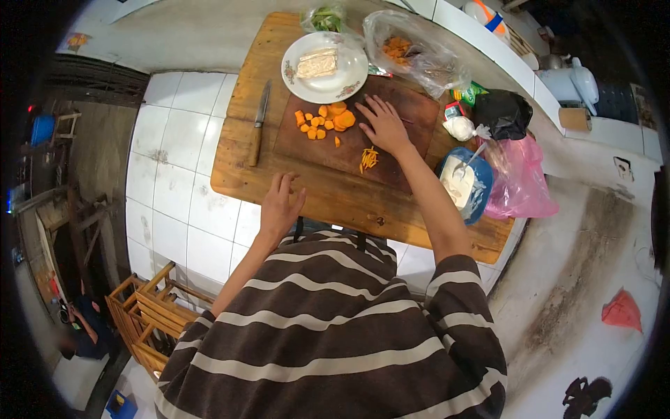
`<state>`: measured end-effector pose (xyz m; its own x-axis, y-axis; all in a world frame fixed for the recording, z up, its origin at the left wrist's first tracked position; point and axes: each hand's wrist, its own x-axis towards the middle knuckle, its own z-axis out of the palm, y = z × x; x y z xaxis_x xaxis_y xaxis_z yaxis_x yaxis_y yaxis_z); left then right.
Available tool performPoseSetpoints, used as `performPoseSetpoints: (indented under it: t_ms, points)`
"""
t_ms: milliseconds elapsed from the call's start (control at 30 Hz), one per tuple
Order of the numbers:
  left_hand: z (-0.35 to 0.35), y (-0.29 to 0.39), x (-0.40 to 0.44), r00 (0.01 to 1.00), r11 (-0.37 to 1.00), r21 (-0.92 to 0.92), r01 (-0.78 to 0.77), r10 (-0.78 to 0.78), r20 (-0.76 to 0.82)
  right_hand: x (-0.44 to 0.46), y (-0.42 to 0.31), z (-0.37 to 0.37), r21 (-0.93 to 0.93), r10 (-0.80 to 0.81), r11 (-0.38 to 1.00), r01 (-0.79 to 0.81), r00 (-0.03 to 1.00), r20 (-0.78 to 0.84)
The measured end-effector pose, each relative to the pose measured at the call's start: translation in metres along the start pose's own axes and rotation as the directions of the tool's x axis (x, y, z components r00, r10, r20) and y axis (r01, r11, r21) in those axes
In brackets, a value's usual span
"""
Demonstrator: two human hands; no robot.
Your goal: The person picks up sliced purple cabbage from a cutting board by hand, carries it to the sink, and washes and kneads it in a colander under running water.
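On a brown wooden table (pixel 234 167), clockwise positions from the centre of a reddish-brown rectangular cutting board (pixel 307 152): wooden-handled steel knife (pixel 259 126), nine o'clock; left hand (pixel 281 209), loosely curved, fingers parted, seven; chunky orange carrot pieces (pixel 321 126), ten; thin orange strips (pixel 368 159), five; right hand (pixel 382 126), spread on the board, two.

Your right hand (pixel 385 127) spreads over the cutting board (pixel 310 150), beside the orange pieces (pixel 343 121); your left (pixel 279 208) is by the near edge of the table (pixel 335 200). A knife (pixel 259 126) lies left of the board, near a plate (pixel 350 61) bearing a pale block (pixel 317 64).
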<state>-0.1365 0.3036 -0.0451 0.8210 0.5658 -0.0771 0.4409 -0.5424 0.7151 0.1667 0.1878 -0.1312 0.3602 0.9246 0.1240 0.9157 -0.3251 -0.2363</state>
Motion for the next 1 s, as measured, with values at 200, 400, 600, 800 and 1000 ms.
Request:
performPoseSetpoints:
  t_ms: [200,400,600,800,1000]
  points:
    - [-0.014,-0.007,0.013,0.998,0.997,-0.050,0.064,-0.062,0.028,-0.021,0.026,-0.005,-0.134,-0.091,0.983,0.129,0.960,0.264]
    - [-0.019,-0.001,0.028,0.998,0.991,-0.117,0.067,-0.065,0.017,-0.040,0.009,-0.034,0.048,0.258,0.964,-0.260,0.965,0.039]
    - [-0.004,0.006,0.042,0.999,0.975,-0.217,0.038,-0.030,0.041,-0.041,-0.003,-0.009,0.053,0.326,0.943,-0.329,0.943,0.063]
    - [0.022,-0.008,0.061,0.874,0.517,-0.705,0.486,-0.289,0.390,-0.039,-0.002,-0.022,0.123,0.315,0.931,-0.343,0.928,0.200]
    - [0.049,-0.007,0.103,0.790,-0.134,-0.789,0.599,-0.058,0.610,-0.042,0.020,0.000,0.191,0.279,0.937,-0.293,0.956,0.093]
